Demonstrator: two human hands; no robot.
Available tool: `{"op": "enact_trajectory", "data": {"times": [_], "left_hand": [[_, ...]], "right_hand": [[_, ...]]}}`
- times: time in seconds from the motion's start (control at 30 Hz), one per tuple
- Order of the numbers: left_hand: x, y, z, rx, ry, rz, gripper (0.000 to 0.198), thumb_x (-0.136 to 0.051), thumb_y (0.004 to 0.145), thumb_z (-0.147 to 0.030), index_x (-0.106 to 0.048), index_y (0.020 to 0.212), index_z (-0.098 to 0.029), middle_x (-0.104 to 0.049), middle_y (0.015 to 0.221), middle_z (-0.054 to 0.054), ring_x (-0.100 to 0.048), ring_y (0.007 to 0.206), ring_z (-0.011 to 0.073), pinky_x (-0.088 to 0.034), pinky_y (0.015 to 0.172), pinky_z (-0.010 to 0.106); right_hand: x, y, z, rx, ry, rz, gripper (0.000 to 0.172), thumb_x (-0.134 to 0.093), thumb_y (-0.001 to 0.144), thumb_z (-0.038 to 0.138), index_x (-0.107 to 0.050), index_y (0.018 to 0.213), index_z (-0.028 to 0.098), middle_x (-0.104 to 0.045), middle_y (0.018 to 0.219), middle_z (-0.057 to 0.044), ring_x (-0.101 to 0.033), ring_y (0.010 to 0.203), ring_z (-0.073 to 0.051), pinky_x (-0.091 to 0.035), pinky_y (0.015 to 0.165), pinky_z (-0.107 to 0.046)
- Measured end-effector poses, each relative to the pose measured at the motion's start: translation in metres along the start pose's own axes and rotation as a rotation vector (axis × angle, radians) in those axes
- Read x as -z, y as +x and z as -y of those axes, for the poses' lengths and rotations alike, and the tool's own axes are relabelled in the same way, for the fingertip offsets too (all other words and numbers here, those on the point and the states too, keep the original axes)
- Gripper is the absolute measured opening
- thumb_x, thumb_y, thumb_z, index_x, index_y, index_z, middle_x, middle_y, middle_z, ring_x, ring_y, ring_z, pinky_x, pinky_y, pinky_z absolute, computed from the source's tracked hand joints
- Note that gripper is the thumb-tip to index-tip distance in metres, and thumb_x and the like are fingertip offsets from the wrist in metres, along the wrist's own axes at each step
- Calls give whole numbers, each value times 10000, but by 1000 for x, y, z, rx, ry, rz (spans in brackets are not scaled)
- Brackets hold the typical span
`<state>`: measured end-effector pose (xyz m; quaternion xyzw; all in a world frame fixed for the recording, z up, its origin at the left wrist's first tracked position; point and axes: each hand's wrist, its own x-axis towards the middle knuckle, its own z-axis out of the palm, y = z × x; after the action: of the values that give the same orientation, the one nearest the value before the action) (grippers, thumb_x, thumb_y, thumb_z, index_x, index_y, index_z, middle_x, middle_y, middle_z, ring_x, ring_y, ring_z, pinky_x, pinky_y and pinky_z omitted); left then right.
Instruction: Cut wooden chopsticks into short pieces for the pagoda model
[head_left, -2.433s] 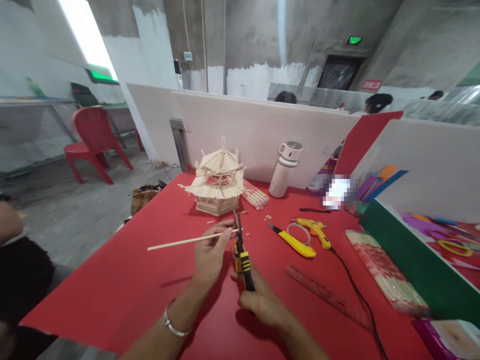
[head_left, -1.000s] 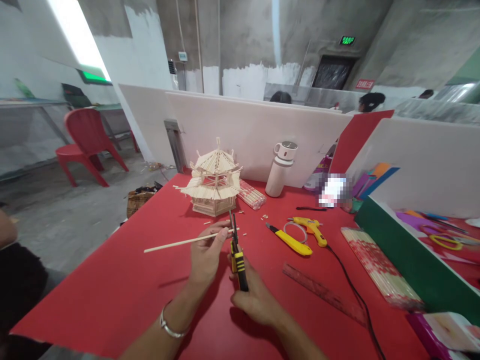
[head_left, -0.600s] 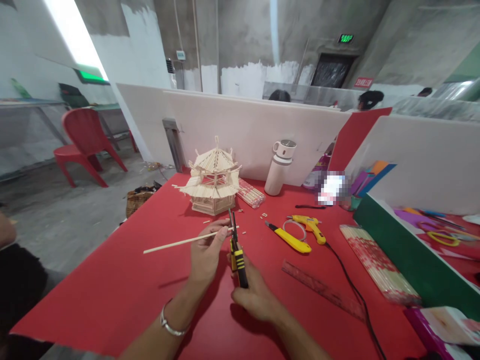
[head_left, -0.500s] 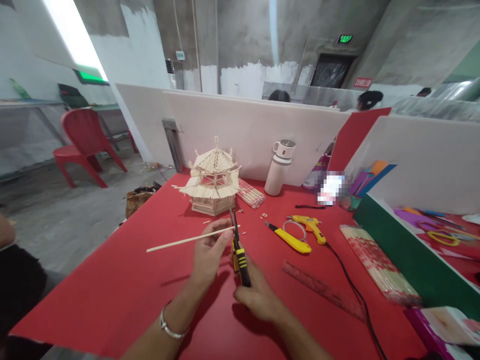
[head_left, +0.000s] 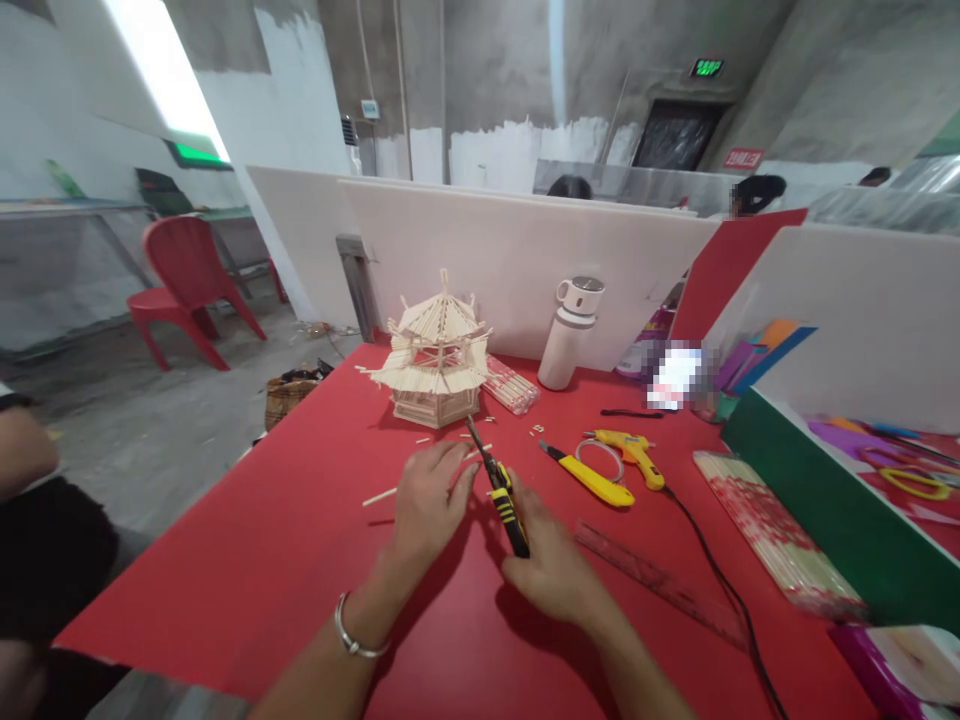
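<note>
left hand (head_left: 429,502): thin straight stick (head_left: 379,497), probably wooden | right hand (head_left: 553,562): striped pliers (head_left: 509,514)

Left of the left hand (head_left: 431,505), bare red tabletop (head_left: 247,580) gives a wide way through to the table's edge (only the end of the pale stick (head_left: 380,497) juts into it). The pliers (head_left: 505,505) in the right hand (head_left: 555,565) slant across the gap between the hands. Straight ahead, the stick-built pagoda (head_left: 439,375) blocks the way, the white board (head_left: 517,255) behind it. Rightward, the yellow knife (head_left: 596,482), glue gun (head_left: 634,455), ruler (head_left: 660,580) and black cord (head_left: 701,550) lie low enough to pass over; farther right the green panel (head_left: 840,510) stands as a wall.
</note>
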<state>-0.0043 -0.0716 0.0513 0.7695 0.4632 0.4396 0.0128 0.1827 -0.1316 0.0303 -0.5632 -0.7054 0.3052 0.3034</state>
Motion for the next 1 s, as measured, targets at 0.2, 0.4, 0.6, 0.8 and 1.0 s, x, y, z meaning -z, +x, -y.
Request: {"op": "enact_trajectory", "data": {"times": [0.2,0.4,0.6,0.8,1.0], "left_hand": [[1,-6,-1,178,-221,121,285,-481,992,-293,-683,822,-186,-710,761,40,-628,658,153,-454,649,257],[4,-3,0,366,-319,69,256,-528,952,-324,-725,845,-202,-680,695,10,-614,639,150,-438,651,242],[9,5,7,548,-457,-21,227,-620,864,-351,-780,935,-206,-679,659,0,-608,636,162,-448,651,235],[3,0,6,521,-494,90,230,-621,863,-365,-782,882,-202,-687,684,2,-627,678,167,-454,682,238],[3,4,1,560,-514,99,232,-642,823,-366,-792,880,-199,-698,666,6,-644,679,177,-462,683,253]], "right_hand": [[0,-1,1,-17,-47,27,957,-573,714,147,-222,1601,220,-521,1421,-141,-493,1303,-321,-382,1113,-464],[11,-2,5,-52,-54,87,983,-539,681,131,-216,1608,181,-488,1476,-156,-460,1353,-314,-357,1133,-464],[16,2,11,-177,-268,16,878,-555,786,255,-250,1599,123,-576,1358,-198,-551,1243,-351,-444,1012,-449],[9,14,1,-355,-667,-165,724,-588,864,466,-495,1467,77,-650,1170,-235,-603,1123,-377,-455,903,-430],[8,17,-10,-424,-759,-200,735,-650,841,498,-555,1402,32,-653,1166,-249,-583,1117,-376,-451,902,-430]]}}
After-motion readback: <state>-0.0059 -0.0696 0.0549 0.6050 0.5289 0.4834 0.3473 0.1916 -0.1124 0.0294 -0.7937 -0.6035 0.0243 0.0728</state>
